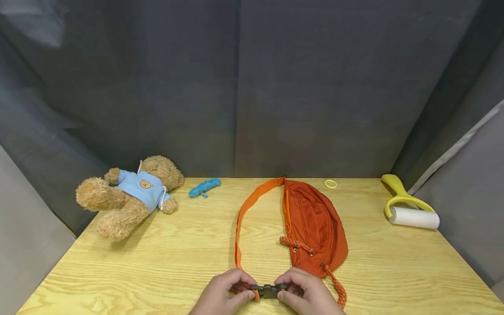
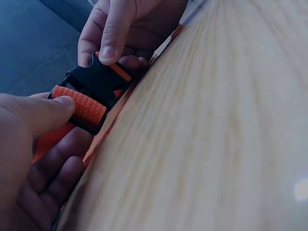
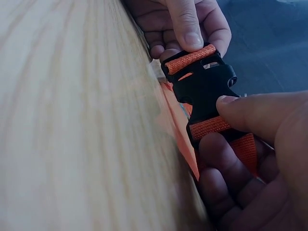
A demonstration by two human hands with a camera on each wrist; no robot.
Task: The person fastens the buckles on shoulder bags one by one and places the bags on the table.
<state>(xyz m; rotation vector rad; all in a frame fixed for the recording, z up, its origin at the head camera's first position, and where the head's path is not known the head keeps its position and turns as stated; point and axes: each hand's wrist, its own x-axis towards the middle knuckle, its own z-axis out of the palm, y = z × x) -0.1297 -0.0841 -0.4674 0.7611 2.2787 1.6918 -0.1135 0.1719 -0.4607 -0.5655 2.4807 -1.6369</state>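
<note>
Black buckle: left hand and right hand pinch it; head view adds teddy.

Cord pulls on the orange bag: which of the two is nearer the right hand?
The lower pull, trailing from the bottom of the bag beside the right hand; the other pull lies farther up, across the bag's zippered edge.

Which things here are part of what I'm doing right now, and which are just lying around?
Seemingly part of the job:
black buckle, pinched by fingers of the left hand and right hand
orange strap
red-orange waist bag

Just lying about:
teddy bear
blue cord bundle
yellow ring
yellow-handled roller
</note>
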